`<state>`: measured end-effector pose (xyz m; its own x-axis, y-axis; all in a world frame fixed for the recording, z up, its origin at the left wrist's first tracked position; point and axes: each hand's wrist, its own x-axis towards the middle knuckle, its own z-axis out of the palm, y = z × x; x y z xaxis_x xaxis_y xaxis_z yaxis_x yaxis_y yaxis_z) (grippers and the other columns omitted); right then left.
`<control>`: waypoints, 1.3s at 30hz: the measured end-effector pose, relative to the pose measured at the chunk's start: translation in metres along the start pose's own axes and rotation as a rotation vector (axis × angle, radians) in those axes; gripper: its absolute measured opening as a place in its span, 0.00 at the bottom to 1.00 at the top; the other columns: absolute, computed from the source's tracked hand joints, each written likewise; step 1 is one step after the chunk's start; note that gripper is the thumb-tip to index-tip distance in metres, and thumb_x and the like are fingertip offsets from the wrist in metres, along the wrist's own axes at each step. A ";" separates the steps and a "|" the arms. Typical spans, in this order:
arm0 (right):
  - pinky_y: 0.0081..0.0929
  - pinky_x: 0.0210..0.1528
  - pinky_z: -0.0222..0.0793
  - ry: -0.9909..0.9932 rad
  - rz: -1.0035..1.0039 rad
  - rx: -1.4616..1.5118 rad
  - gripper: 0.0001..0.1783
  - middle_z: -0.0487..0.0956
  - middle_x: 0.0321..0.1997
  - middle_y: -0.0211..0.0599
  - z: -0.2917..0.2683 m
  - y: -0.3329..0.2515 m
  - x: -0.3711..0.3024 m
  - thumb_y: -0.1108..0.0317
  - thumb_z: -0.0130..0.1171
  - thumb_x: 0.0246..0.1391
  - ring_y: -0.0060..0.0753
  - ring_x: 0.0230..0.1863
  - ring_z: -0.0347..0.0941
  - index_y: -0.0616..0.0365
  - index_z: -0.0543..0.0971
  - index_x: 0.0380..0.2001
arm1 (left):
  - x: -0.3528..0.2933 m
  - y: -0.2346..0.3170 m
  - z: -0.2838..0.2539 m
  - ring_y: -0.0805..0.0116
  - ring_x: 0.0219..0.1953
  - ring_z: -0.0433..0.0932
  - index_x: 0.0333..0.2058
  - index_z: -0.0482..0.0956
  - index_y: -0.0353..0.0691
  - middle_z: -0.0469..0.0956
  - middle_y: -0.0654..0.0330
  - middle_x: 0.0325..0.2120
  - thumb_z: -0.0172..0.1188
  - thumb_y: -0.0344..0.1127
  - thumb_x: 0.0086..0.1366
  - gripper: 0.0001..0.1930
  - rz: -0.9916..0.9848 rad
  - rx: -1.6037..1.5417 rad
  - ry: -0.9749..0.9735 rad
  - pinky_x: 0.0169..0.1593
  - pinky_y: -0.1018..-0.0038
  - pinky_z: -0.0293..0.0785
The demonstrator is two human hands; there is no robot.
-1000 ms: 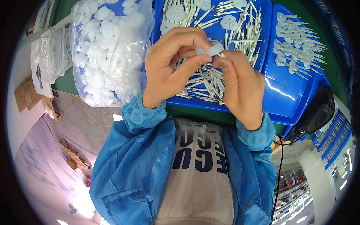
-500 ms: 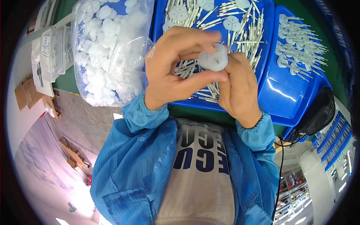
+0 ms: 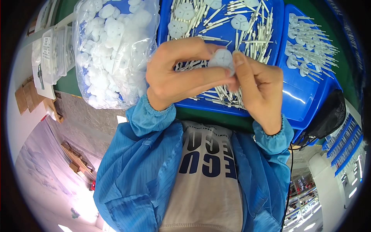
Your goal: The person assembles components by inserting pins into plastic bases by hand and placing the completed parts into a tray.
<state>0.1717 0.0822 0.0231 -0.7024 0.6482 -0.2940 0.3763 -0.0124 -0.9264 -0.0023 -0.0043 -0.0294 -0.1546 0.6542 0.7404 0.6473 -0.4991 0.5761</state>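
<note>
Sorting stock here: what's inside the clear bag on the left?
The clear bag is packed with white round plastic discs. Its lower layers and whatever lies under it are hidden by the discs on top.

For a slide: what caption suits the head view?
Both hands, left hand and right hand, pinch a white plastic disc above a blue tray.

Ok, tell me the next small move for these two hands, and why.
Probably set the white disc piece down in the right blue tray. The left hand and right hand pinch it together above the middle blue tray of loose pins, and the right tray seems to hold discs already fitted with pins.
</note>
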 end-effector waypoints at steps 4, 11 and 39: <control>0.27 0.28 0.69 0.098 -0.020 -0.260 0.06 0.80 0.26 0.38 -0.009 -0.008 0.011 0.71 0.61 0.60 0.27 0.25 0.74 0.60 0.82 0.38 | 0.002 0.001 -0.014 0.64 0.38 0.84 0.34 0.85 0.35 0.76 0.54 0.42 0.78 0.26 0.46 0.14 -0.157 -0.239 -0.034 0.39 0.75 0.82; 0.36 0.54 0.70 -0.029 -0.717 -0.895 0.14 0.77 0.52 0.37 -0.005 0.041 0.026 0.74 0.61 0.44 0.42 0.54 0.72 0.57 0.83 0.38 | -0.002 0.005 -0.006 0.64 0.46 0.82 0.45 0.77 0.25 0.76 0.51 0.44 0.65 0.17 0.60 0.14 -0.584 -0.783 0.211 0.46 0.77 0.81; 0.24 0.20 0.66 0.293 -0.326 -0.499 0.03 0.80 0.23 0.35 0.032 0.002 0.003 0.72 0.58 0.63 0.25 0.17 0.75 0.59 0.77 0.37 | -0.007 0.003 -0.002 0.64 0.45 0.84 0.50 0.75 0.29 0.81 0.51 0.45 0.57 0.23 0.69 0.12 -0.742 -0.782 0.192 0.49 0.74 0.82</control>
<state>0.1514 0.0598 0.0132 -0.6609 0.7402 0.1241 0.4565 0.5277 -0.7163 -0.0003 -0.0114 -0.0318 -0.4682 0.8753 0.1208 -0.2970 -0.2847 0.9114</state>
